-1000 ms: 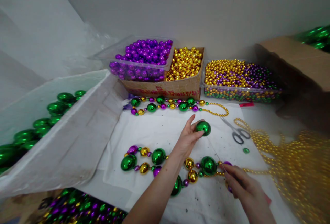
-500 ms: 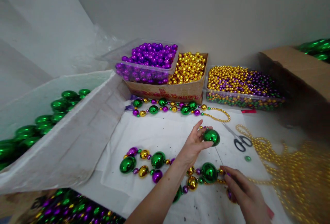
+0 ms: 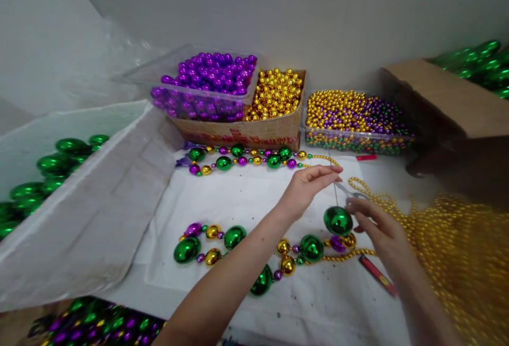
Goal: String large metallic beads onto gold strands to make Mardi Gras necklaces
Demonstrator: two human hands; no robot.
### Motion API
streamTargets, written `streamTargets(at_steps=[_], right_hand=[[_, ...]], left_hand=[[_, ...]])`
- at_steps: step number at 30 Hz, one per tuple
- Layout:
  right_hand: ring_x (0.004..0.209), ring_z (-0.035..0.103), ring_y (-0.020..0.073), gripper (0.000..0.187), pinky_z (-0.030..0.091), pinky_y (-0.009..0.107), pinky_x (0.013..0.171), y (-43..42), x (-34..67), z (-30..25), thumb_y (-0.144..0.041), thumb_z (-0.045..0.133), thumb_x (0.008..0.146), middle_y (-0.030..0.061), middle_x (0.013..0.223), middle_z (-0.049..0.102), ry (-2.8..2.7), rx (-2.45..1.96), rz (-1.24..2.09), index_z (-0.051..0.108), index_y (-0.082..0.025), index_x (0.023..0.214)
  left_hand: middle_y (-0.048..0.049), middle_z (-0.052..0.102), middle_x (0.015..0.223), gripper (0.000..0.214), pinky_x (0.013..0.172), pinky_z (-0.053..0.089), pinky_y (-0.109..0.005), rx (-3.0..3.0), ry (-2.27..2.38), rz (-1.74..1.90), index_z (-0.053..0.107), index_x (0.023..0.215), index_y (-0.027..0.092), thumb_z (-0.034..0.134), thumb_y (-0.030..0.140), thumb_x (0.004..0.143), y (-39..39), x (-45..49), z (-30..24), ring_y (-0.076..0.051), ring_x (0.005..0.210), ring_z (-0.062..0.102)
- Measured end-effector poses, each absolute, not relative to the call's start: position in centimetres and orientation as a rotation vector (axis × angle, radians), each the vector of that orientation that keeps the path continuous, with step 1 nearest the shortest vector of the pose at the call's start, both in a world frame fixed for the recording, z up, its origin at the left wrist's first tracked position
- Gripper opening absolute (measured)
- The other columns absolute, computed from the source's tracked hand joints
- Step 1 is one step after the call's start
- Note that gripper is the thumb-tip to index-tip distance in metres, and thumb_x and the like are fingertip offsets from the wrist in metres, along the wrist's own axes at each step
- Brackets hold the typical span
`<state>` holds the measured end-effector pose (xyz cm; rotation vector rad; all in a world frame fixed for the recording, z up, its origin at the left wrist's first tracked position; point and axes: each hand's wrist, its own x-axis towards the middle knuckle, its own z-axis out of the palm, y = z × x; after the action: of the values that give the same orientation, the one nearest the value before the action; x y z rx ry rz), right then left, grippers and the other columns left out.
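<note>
My left hand is raised over the white cloth, its fingertips pinched on the top of a thin thread or needle. A large green bead hangs on that thread just below. My right hand is beside the bead on the right, fingers curled at the thread; what they grip is too small to tell. Under both hands lies a partly strung necklace of green, gold and purple beads.
A finished necklace lies at the cloth's far edge. Behind it stand a tub of purple beads, a carton of gold beads and a tray of small mixed beads. Gold strands pile at the right. A red stick lies near. Green beads fill the left box.
The green bead has slid down the thread toward the necklace. My left hand let go of the bead and now pinches the thread's top. My right hand rose to the bead.
</note>
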<state>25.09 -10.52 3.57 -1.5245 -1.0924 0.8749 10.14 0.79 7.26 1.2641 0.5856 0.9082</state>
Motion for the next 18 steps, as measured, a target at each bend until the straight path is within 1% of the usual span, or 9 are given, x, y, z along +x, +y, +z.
streamTargets(at_steps=[2, 4, 7, 9, 11, 12, 14, 15, 18], right_hand=[[0.101, 0.058, 0.0233, 0.028, 0.047, 0.033, 0.072, -10.1, 25.3, 5.1, -0.041, 0.058, 0.085, 0.0057, 0.111, 0.064, -1.157, -1.515, 0.746, 0.066, -0.026, 0.108], [0.099, 0.057, 0.0218, 0.024, 0.045, 0.032, 0.074, -9.2, 25.2, 6.5, -0.038, 0.059, 0.085, 0.0040, 0.109, 0.064, -1.269, -1.462, 0.663, 0.068, -0.026, 0.104], [0.085, 0.059, 0.0185, 0.015, 0.043, 0.029, 0.067, -7.4, 24.8, 7.9, -0.033, 0.060, 0.084, 0.0020, 0.089, 0.065, -1.377, -1.410, 0.612, 0.070, -0.023, 0.087], [0.075, 0.058, 0.0165, 0.013, 0.042, 0.028, 0.063, -6.2, 24.9, 8.5, -0.031, 0.062, 0.082, 0.0006, 0.078, 0.064, -1.353, -1.408, 0.615, 0.070, -0.022, 0.076], [0.071, 0.058, 0.0156, 0.010, 0.043, 0.027, 0.063, -5.4, 25.2, 9.1, -0.030, 0.066, 0.079, -0.0003, 0.074, 0.066, -1.261, -1.386, 0.631, 0.071, -0.022, 0.074], [0.070, 0.059, 0.0153, 0.008, 0.043, 0.027, 0.063, -5.1, 25.3, 9.5, -0.029, 0.068, 0.077, -0.0006, 0.074, 0.067, -1.201, -1.367, 0.633, 0.071, -0.022, 0.075], [0.067, 0.059, 0.0145, 0.006, 0.045, 0.026, 0.062, -4.7, 25.5, 10.1, -0.028, 0.071, 0.075, -0.0011, 0.072, 0.068, -1.072, -1.319, 0.624, 0.071, -0.022, 0.076], [0.065, 0.059, 0.0140, 0.006, 0.045, 0.025, 0.061, -4.6, 25.6, 10.3, -0.028, 0.072, 0.074, -0.0014, 0.071, 0.068, -1.014, -1.295, 0.621, 0.071, -0.022, 0.075], [0.061, 0.060, 0.0133, 0.008, 0.045, 0.024, 0.057, -4.4, 25.3, 10.1, -0.028, 0.073, 0.073, -0.0014, 0.067, 0.067, -0.901, -1.247, 0.658, 0.070, -0.021, 0.074]], left_hand=[[-0.0070, 0.067, 0.109, 0.013, 0.096, 0.039, -0.033, 1.369, 0.521, 0.920, 0.070, 0.079, 0.016, 0.061, 0.025, 0.081, 1.1, 10.9, 8.4, -0.016, 0.102, 0.059], [-0.0069, 0.068, 0.106, 0.013, 0.096, 0.040, -0.034, 1.441, 0.455, 0.945, 0.070, 0.078, 0.016, 0.062, 0.024, 0.081, 1.4, 11.8, 9.6, -0.016, 0.103, 0.059], [-0.0061, 0.068, 0.105, 0.012, 0.096, 0.040, -0.033, 1.501, 0.373, 0.976, 0.069, 0.075, 0.016, 0.062, 0.022, 0.081, 2.0, 12.8, 11.7, -0.016, 0.104, 0.058], [-0.0057, 0.067, 0.106, 0.011, 0.097, 0.040, -0.033, 1.506, 0.339, 1.010, 0.068, 0.077, 0.016, 0.062, 0.022, 0.081, 2.6, 13.0, 12.8, -0.016, 0.105, 0.057], [-0.0061, 0.065, 0.111, 0.013, 0.097, 0.039, -0.034, 1.462, 0.318, 1.020, 0.068, 0.089, 0.017, 0.062, 0.026, 0.082, 3.3, 12.6, 13.2, -0.017, 0.108, 0.056], [-0.0066, 0.063, 0.116, 0.020, 0.096, 0.040, -0.035, 1.426, 0.312, 0.991, 0.066, 0.099, 0.019, 0.062, 0.029, 0.083, 3.5, 12.2, 12.9, -0.018, 0.109, 0.055], [-0.0081, 0.057, 0.127, 0.039, 0.094, 0.041, -0.038, 1.361, 0.310, 0.848, 0.057, 0.119, 0.025, 0.062, 0.037, 0.083, 3.7, 11.2, 11.6, -0.021, 0.113, 0.053], [-0.0090, 0.054, 0.130, 0.046, 0.094, 0.040, -0.039, 1.338, 0.309, 0.748, 0.053, 0.125, 0.027, 0.062, 0.040, 0.082, 3.6, 10.7, 10.5, -0.022, 0.114, 0.052], [-0.0104, 0.054, 0.129, 0.048, 0.096, 0.037, -0.039, 1.297, 0.298, 0.521, 0.054, 0.125, 0.023, 0.064, 0.041, 0.081, 2.6, 9.5, 6.9, -0.024, 0.116, 0.050]])
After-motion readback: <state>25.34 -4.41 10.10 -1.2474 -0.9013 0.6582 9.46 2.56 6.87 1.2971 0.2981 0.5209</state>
